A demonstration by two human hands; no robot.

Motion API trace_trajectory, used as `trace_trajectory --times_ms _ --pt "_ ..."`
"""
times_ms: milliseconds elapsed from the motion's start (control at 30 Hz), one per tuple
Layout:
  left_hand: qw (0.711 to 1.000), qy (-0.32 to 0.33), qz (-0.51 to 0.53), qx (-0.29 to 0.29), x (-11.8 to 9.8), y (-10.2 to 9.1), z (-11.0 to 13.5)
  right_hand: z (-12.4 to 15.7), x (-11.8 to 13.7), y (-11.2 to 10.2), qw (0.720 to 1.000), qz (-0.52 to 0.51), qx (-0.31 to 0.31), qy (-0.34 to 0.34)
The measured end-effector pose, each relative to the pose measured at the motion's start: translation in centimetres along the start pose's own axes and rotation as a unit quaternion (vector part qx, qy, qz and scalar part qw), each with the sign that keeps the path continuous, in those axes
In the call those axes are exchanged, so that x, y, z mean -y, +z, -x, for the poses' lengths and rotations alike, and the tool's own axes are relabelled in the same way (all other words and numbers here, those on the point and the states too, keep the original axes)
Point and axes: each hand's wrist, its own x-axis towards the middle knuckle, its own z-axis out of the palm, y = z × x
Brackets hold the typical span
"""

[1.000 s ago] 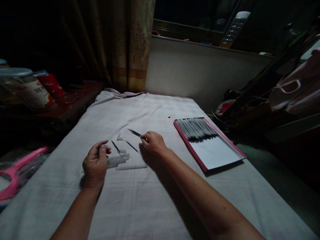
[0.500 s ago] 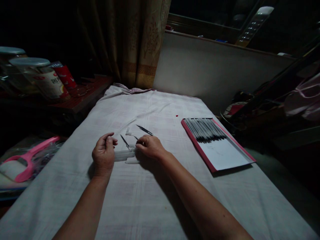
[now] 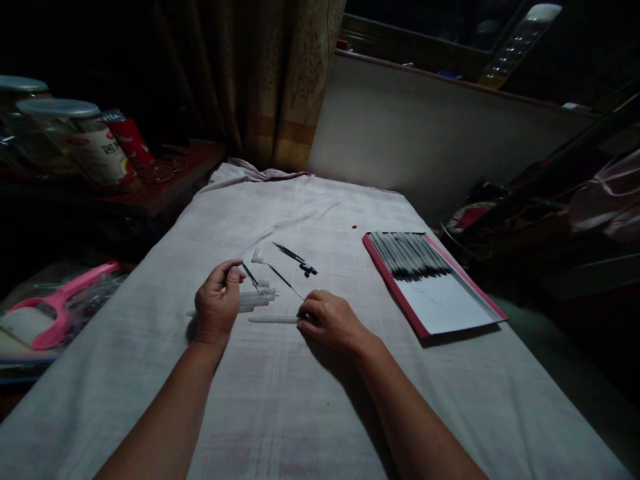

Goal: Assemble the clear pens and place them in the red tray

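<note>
My right hand pinches the right end of a clear pen barrel lying on the cloth. A thin pen refill stretches toward its fingers from the upper left. My left hand is over several pale pen barrels, its fingers loosely curled and apart, with nothing visible in them. A dark refill is beside its fingertips. Farther off lie black pens or refills, small black caps and a small clear piece.
A pink-edged box at right holds rows of clear pens with black ends. The table wears a pale checked cloth. Lidded jars occupy the left shelf, above a pink-handled item. A red bit lies near the back.
My right hand has moved right and toward me, uncovering the barrel ends, a refill and black caps. My left hand has shifted slightly right, nearer the barrels. The view has tilted slightly.
</note>
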Motion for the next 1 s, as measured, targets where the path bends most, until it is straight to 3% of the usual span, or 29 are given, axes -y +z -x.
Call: trace_trajectory --times_ms 100,200,300,433,567,667,767,867,933,1000 --pt "0.986 0.118 -0.057 0.099 -1.3 0.1 1.0 0.4 -0.1 -0.1 1.000 0.003 -0.005 0.008" --pt "0.936 0.241 -0.102 0.236 -2.3 0.2 1.9 0.1 -0.1 -0.3 0.999 -0.038 -0.013 0.004" --pt "0.900 0.284 -0.142 0.299 -2.4 0.1 2.1 -0.5 -0.5 -0.3 0.991 -0.120 -0.061 0.009" --pt "0.919 0.259 -0.164 0.248 -1.6 -0.2 1.3 -1.5 -1.3 0.1 0.974 -0.184 -0.108 0.077" --pt "0.954 0.188 -0.165 0.166 -0.8 -0.5 0.6 -2.6 -0.8 0.4 0.990 -0.010 -0.059 0.127" --pt "0.962 0.159 -0.157 0.158 -0.4 -0.4 0.6 -3.1 0.2 0.4 0.986 0.096 -0.025 0.134" --pt "0.963 0.153 -0.155 0.159 -0.2 -0.2 0.7 -3.2 0.6 0.3 0.979 0.132 -0.023 0.151" --pt "0.963 0.152 -0.151 0.160 -0.2 -0.1 0.8 -2.5 -0.2 0.2 0.977 0.072 -0.066 0.188" --pt "0.964 0.158 -0.142 0.158 -0.3 -0.1 0.8 -1.7 -1.1 0.0 0.973 -0.049 -0.137 0.182" --pt "0.965 0.165 -0.133 0.155 -0.4 0.0 0.9 -0.7 -2.1 -0.2 0.940 -0.207 -0.220 0.158"
